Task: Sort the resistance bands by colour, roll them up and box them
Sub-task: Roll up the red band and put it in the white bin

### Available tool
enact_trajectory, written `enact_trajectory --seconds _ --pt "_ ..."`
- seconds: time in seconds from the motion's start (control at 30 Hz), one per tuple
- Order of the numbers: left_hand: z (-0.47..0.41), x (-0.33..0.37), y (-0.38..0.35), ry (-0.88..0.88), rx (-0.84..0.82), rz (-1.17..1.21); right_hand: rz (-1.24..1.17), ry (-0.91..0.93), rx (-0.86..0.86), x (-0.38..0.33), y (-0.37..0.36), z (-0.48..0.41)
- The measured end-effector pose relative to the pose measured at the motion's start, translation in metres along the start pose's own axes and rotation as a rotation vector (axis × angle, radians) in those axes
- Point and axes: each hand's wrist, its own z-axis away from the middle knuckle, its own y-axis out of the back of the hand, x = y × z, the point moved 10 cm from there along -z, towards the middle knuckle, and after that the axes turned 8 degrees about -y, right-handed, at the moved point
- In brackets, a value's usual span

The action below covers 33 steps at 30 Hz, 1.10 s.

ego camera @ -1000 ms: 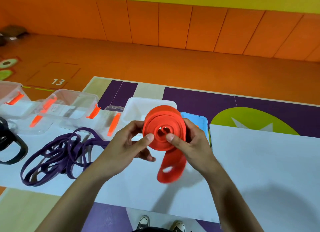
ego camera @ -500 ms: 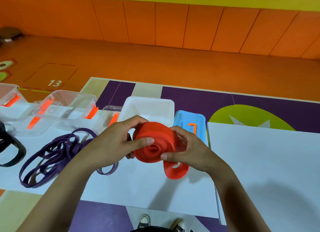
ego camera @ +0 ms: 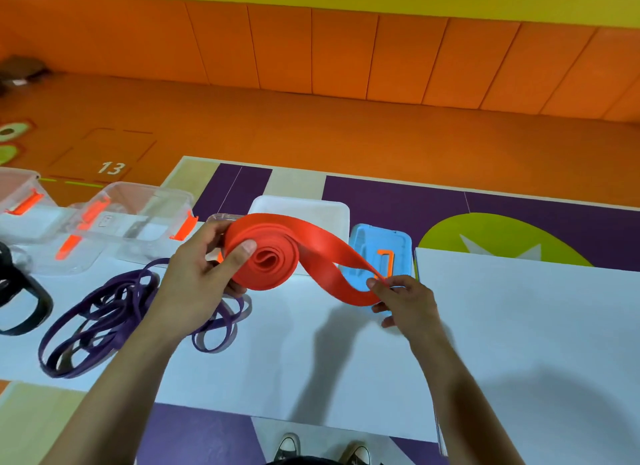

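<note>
A wide red resistance band (ego camera: pixel 277 256) is held above the white table sheet (ego camera: pixel 311 353), partly rolled into a coil. My left hand (ego camera: pixel 197 284) grips the coil, thumb pressed on its face. My right hand (ego camera: pixel 401 301) pinches the band's loose end, pulled out to the right and down. A pile of thin purple bands (ego camera: pixel 104 319) lies on the sheet at the left, below my left forearm. A black band (ego camera: pixel 20 301) shows at the far left edge. A white open box (ego camera: pixel 322 211) stands just behind the coil.
Clear plastic boxes with orange clips (ego camera: pixel 138 218) stand at the back left. A blue lid with an orange clip (ego camera: pixel 381 253) lies right of the white box. A second white sheet (ego camera: pixel 536 326) covers the right side. My shoes (ego camera: pixel 322 447) show under the table's near edge.
The coil has loosened: my right hand has let go of the roll and pulled the band's free end out to the right. My left hand still holds the coil.
</note>
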Motion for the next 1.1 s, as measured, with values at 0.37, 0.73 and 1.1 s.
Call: enact_trajectory --seconds 0.37,0.73,1.1 --pt "0.006 -0.035 -0.004 0.106 0.041 0.088 -0.733 -0.196 -0.661 0.013 -0.032 0.027" --pt "0.011 -0.043 -0.021 0.233 0.08 0.415 -0.388 0.011 -0.538 -0.006 -0.034 0.033" --pt "0.002 0.004 -0.019 0.028 -0.114 0.096 0.003 0.165 -0.298 -0.017 -0.027 0.028"
